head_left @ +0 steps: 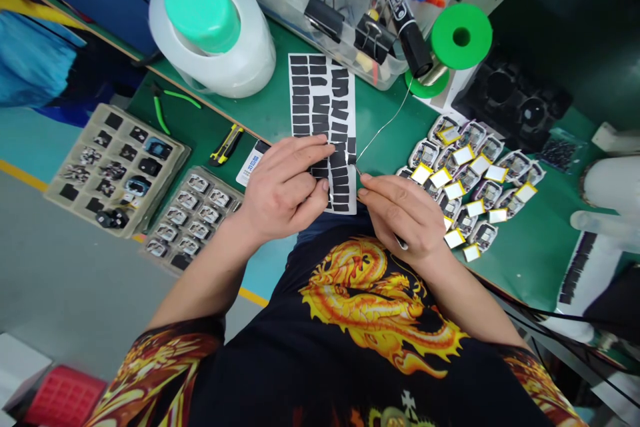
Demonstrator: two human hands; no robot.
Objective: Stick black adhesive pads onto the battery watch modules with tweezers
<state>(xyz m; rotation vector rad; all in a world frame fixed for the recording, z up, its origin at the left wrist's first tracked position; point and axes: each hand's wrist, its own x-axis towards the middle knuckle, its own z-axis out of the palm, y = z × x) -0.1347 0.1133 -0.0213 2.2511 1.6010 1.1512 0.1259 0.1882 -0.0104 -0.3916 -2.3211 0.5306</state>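
The left hand rests across a white-backed sheet of black adhesive strips, whose long axis runs away from the body; whether it grips, I cannot tell. The right hand narrowly pinches a slim pointed tool, just right of the sheet.

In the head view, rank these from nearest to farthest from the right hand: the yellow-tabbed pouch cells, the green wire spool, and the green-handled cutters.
1. Yellow-tabbed pouch cells: just right of the right hand.
2. Green wire spool: ahead, upper right.
3. Green-handled cutters: far left, on the mat.
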